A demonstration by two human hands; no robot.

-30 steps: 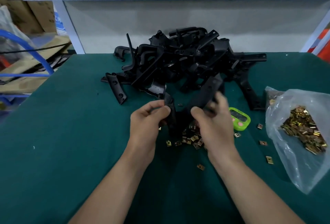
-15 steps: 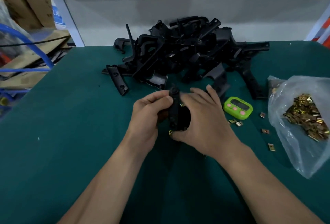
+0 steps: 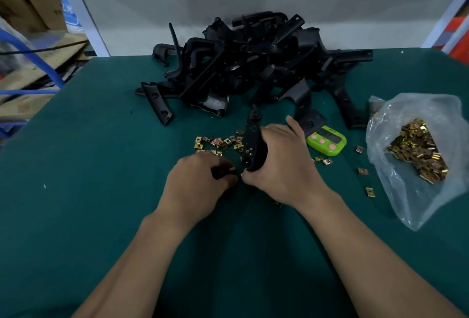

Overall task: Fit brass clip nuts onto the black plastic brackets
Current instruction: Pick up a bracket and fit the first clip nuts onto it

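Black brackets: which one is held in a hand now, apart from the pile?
The bracket gripped by the right hand, just beside the loose brass nuts. All the others lie in the pile at the back of the table.

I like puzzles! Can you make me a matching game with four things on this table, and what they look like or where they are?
Things:
1. timer
2. bag
3. pile
4. bracket

Matches:
a. held in the right hand
b. green with pink buttons
c. black, heaped at the back
d. clear, with brass nuts inside

Pairs: 1-b, 2-d, 3-c, 4-a
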